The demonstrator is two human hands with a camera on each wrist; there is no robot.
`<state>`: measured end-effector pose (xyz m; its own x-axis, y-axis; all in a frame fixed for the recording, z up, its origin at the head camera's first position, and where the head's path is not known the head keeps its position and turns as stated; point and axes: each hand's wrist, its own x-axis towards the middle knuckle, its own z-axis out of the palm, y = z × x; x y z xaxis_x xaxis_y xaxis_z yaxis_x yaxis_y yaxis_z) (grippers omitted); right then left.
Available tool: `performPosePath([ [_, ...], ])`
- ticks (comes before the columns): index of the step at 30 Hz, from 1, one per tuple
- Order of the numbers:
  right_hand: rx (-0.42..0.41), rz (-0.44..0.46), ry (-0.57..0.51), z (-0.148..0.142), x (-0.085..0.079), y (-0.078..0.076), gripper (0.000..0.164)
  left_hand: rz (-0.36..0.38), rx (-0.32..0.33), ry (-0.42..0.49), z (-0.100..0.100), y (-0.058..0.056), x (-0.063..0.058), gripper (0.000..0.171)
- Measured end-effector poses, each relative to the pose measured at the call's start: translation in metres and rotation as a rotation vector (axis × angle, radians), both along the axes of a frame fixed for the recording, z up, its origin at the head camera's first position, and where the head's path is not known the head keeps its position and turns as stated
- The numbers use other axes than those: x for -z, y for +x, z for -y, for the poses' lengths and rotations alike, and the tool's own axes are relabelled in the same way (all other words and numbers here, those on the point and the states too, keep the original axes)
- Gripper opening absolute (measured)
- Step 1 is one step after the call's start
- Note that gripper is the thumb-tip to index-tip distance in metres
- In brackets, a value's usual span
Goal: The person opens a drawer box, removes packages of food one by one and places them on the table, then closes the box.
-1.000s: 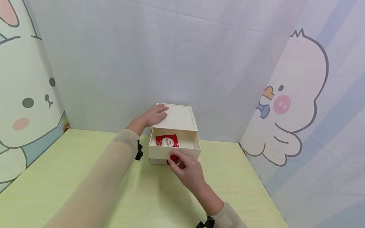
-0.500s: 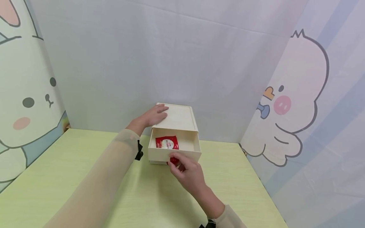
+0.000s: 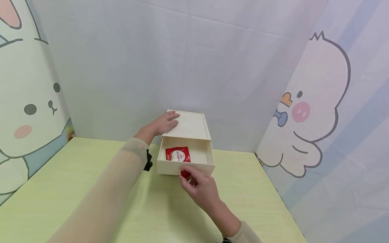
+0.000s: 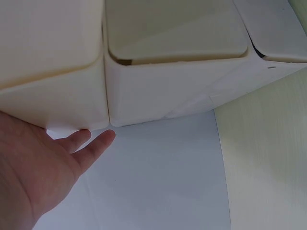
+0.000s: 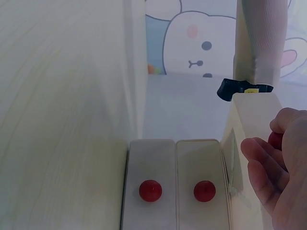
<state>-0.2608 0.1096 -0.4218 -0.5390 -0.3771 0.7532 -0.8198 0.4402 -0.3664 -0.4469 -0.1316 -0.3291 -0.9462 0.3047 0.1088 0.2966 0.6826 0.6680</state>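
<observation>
A cream drawer cabinet (image 3: 189, 124) stands against the back curtain, its top drawer (image 3: 164, 167) drawn part way out. My right hand (image 3: 203, 189) pinches that drawer's red round knob (image 5: 275, 140), mostly hidden by the fingers. Inside the drawer lies a red packet (image 3: 179, 154) with a white printed label, towards the left. My left hand (image 3: 164, 124) rests on the cabinet's top at its left edge, fingers extended. The left wrist view shows this hand (image 4: 43, 167) beside the cream casing (image 4: 53, 100).
Below the drawn drawer, two shut drawers with red knobs (image 5: 150, 190) show in the right wrist view. The cabinet stands on a pale yellow-green table (image 3: 91, 175). A grey curtain (image 3: 182, 60) rises behind, with cartoon-printed panels (image 3: 319, 101) at both sides.
My right hand has moved slightly towards me, drawing the top drawer further out. The packet has come along with the drawer. My left hand has stayed in place.
</observation>
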Motion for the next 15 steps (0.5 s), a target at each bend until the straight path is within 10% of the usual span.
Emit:
performPosePath([
  [15, -0.003, 0.002, 0.021, -0.0033, 0.0003, 0.0087, 0.029, -0.01, 0.008, -0.008, -0.0002, -0.0006, 0.0003, 0.063],
])
